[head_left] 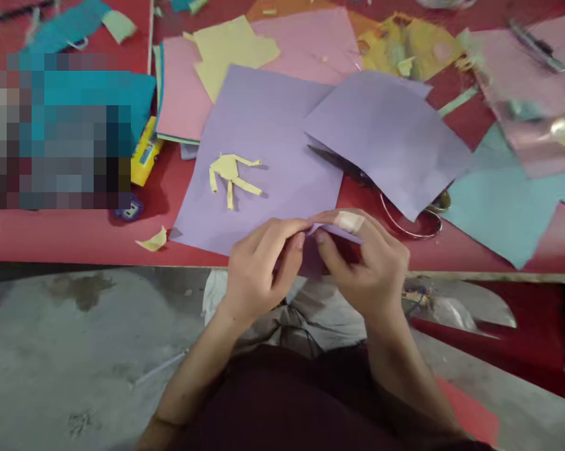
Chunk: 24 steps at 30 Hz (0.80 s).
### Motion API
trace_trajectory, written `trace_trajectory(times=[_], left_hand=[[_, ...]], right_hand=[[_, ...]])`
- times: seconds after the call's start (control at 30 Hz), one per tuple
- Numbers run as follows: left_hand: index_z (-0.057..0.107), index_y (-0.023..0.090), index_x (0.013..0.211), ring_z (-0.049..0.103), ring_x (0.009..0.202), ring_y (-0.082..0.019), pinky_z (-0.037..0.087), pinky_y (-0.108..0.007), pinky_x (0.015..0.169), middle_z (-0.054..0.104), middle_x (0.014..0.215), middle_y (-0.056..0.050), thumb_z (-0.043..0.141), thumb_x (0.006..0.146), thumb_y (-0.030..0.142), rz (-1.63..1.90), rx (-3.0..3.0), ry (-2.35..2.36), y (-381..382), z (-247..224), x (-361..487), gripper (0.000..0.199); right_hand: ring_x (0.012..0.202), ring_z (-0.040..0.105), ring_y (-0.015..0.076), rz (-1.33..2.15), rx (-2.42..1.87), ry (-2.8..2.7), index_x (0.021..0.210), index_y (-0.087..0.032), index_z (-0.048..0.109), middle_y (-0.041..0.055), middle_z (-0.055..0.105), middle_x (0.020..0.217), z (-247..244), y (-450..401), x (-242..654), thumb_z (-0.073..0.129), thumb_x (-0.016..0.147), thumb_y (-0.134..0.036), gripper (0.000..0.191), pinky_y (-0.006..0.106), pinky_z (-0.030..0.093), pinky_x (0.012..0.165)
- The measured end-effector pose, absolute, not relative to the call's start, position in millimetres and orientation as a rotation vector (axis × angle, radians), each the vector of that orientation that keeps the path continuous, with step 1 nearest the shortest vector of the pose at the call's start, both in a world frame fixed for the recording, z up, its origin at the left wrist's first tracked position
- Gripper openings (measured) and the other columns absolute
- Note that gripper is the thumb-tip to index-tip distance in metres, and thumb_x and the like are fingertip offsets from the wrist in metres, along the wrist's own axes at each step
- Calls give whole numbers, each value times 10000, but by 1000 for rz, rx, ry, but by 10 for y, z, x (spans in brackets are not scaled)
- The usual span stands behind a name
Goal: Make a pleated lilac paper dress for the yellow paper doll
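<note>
Close to the table's front edge, my left hand (266, 260) and my right hand (369, 260) pinch a small piece of purple paper (341, 233) between thumbs and fingers. A pale strip of tape wraps one finger of the right hand. Beyond them lies a large purple sheet (264, 113), and on it rests a yellow paper figure (227, 168) with a body, arms and legs but no head. To the right, scissors (390, 216) lie partly under a second purple sheet (386, 131); their dark blades and ring handles stick out.
Pink sheets (183, 94), yellow paper (235, 47) and light blue paper (508, 194) spread over the red table (437, 257). A yellow box cutter-like object (146, 156) and a small blue item (129, 208) lie left. A pen (536, 47) rests far right. One area at left is pixelated.
</note>
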State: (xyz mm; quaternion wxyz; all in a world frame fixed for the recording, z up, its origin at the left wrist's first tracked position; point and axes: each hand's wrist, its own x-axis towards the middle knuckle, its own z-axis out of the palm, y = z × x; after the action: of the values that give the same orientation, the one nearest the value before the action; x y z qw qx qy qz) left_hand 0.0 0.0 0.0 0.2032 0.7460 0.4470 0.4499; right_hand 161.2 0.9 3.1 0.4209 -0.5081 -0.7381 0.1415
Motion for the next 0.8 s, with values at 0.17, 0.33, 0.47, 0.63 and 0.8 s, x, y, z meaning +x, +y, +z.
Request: trace_trajectory(times=[0.17, 0.33, 0.47, 0.63, 0.8], left_hand=[[626, 152, 1086, 651, 819, -102, 507, -209, 764, 721, 920, -25, 526, 970, 140, 1268, 2078, 1251, -6, -14, -3, 154], [631, 158, 1078, 657, 821, -102, 514, -205, 766, 725, 924, -25, 530, 964, 128, 1285, 2084, 1261, -5, -8, 2, 156], [629, 160, 1088, 658, 823, -102, 517, -208, 771, 726, 929, -23, 531, 960, 118, 1297, 2095, 1259, -5, -16, 6, 166], [628, 146, 1088, 648, 804, -99, 516, -209, 765, 722, 915, -26, 540, 944, 95, 1325, 2120, 1253, -6, -38, 15, 176], [625, 147, 1089, 647, 800, -98, 517, -207, 761, 722, 914, -24, 543, 939, 89, 1332, 2132, 1253, -7, -47, 23, 180]], right_hand=[[887, 686, 153, 352, -1274, -1841, 1008, -212, 652, 15, 730, 941, 31, 13, 1605, 646, 869, -106, 174, 288, 558, 813], [878, 687, 167, 352, -1274, -1841, 1007, -225, 650, 17, 728, 936, 32, 15, 1600, 642, 868, -104, 184, 313, 562, 803], [879, 689, 175, 362, -1269, -1840, 1003, -225, 649, 23, 728, 937, 33, 17, 1600, 634, 874, -106, 176, 322, 563, 799], [875, 689, 175, 349, -1269, -1846, 1011, -230, 643, 20, 728, 939, 32, 21, 1597, 637, 873, -105, 186, 324, 566, 795], [869, 687, 174, 346, -1267, -1843, 1012, -238, 639, 14, 725, 933, 30, 19, 1595, 637, 873, -99, 197, 329, 568, 793]])
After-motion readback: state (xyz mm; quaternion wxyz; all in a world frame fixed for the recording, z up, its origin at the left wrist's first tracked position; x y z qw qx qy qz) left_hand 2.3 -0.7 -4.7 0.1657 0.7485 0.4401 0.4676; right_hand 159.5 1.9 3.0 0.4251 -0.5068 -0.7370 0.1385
